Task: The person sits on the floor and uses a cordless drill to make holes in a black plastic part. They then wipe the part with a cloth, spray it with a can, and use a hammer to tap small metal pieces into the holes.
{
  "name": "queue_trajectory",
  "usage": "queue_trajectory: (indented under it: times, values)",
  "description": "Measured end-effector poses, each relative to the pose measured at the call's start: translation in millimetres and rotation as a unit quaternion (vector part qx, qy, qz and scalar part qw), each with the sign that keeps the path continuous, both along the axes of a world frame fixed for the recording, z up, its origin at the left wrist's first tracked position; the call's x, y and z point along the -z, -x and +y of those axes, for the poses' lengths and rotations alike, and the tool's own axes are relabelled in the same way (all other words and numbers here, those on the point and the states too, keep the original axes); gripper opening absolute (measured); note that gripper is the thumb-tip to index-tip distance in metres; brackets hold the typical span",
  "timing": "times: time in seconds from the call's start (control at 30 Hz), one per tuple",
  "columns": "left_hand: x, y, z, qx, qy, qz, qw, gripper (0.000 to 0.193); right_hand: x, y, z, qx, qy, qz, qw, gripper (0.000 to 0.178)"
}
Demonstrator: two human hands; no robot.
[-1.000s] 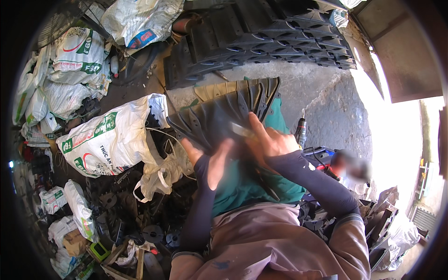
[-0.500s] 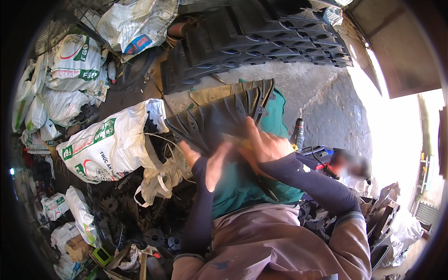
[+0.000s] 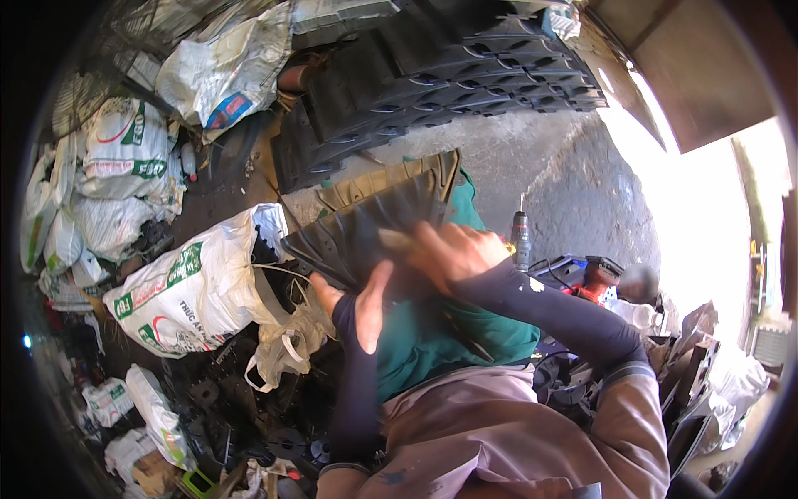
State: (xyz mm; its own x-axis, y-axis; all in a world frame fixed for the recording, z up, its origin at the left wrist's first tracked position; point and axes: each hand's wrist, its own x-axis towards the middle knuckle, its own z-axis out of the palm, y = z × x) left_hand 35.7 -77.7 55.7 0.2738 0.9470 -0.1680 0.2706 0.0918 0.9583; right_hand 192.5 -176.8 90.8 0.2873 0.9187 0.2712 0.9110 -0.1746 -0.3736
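Observation:
A black ribbed panel (image 3: 349,229) with a tan-lit upper edge lies tilted across my lap, over green trousers (image 3: 416,349). My left hand (image 3: 366,312) grips its near left edge, thumb on one side and fingers on the other. My right hand (image 3: 461,254) is over the panel's right part with its fingers curled, smeared by motion. Something is in it, but blur hides what kind. A dark pointed strip shows below the right wrist, over the trousers. Dark sleeves cover both forearms.
Black moulded panels (image 3: 432,91) are stacked at the back. A power drill (image 3: 521,241) stands to the right, near a red and black tool (image 3: 594,283). White printed sacks (image 3: 199,287) and a plastic bag (image 3: 291,341) crowd the left, with dark scrap parts below.
My right hand has moved a little left and up over the panel. The panel and my left hand have shifted slightly left. The view has turned a little.

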Motion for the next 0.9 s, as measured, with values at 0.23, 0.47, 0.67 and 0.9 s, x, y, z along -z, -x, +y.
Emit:
queue_trajectory:
  times: [0.23, 0.47, 0.67, 0.9]
  values:
    - [5.9, 5.9, 16.8, -0.007, -0.088, 0.085, 0.992, 0.118, -28.9, -42.5, -72.6, 0.134, 0.028, 0.275, 0.952, 0.050]
    - [0.7, 4.7, 26.7, 0.042, -0.169, 0.161, 0.971, 0.078, 4.0, -89.8, -225.7, 0.380, 0.096, 0.232, 0.890, 0.031]
    - [-2.3, -5.6, 34.3, 0.038, -0.183, 0.188, 0.964, 0.074, 151.4, -19.6, -331.1, 0.432, 0.252, 0.225, 0.836, 0.035]
    - [-10.9, -15.3, 29.8, 0.023, -0.120, 0.062, 0.991, 0.089, 232.6, 0.3, -390.5, 0.536, 0.315, 0.129, 0.772, 0.035]
